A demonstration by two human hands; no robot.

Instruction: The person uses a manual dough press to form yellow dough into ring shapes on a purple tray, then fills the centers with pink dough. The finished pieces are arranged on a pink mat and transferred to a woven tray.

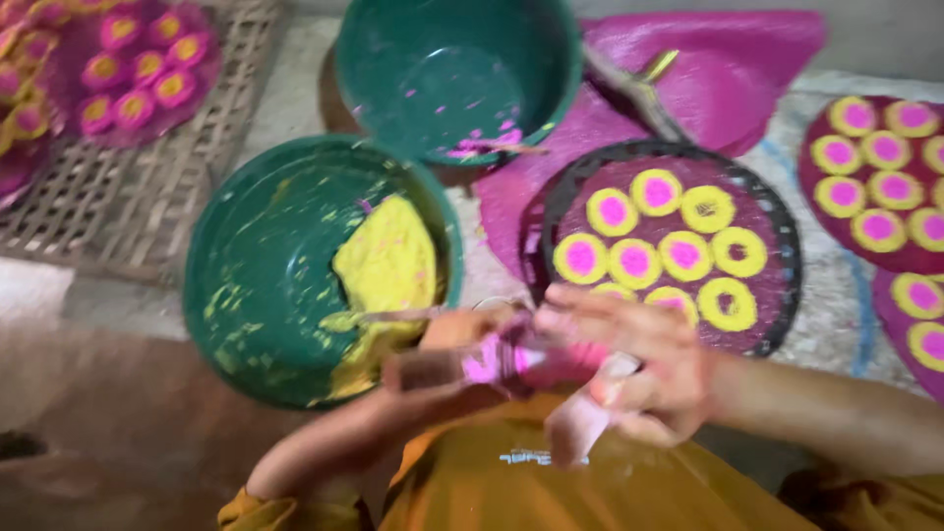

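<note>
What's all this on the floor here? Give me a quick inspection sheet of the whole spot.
Surface: pale woven mat, partly under pink sheets.
Job's things: round dark tray of yellow rings, most filled pink; pink-stained tool, blurred.
Clutter: green bowl with yellow paste; emptier green bowl with pink smears; filled trays at right and upper left; bamboo lattice.
Grippers: left hand and right hand meet around the tool; grip blurred.
Cables: nothing seen.
Surroundings: the person's orange shirt.
</note>
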